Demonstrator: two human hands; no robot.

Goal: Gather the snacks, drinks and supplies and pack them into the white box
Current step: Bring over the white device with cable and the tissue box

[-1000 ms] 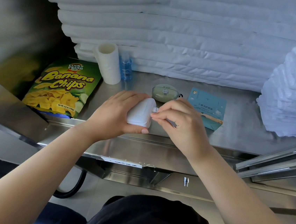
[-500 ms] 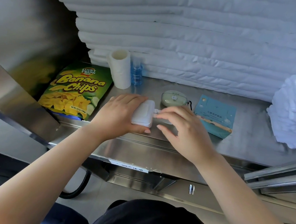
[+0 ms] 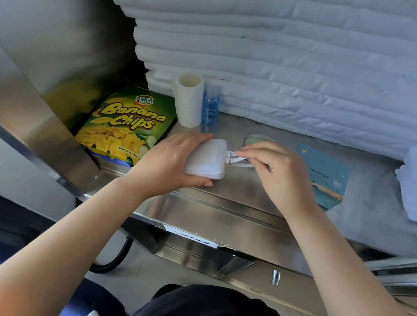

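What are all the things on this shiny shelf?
chips bag: one, green and yellow, shelf's left end
paper roll: one, white, upright right of the bag
bottle: one, blue, right of the roll
oval case: one, green, behind the right hand
card: one, teal, right of the right hand
small case: one, white, near the front edge
cords: two, white, from the small case's right side
padded sheets: stack, white, at the back
shelf: one, silver
left hand: one, grips the small case
right hand: one, pinches the cords
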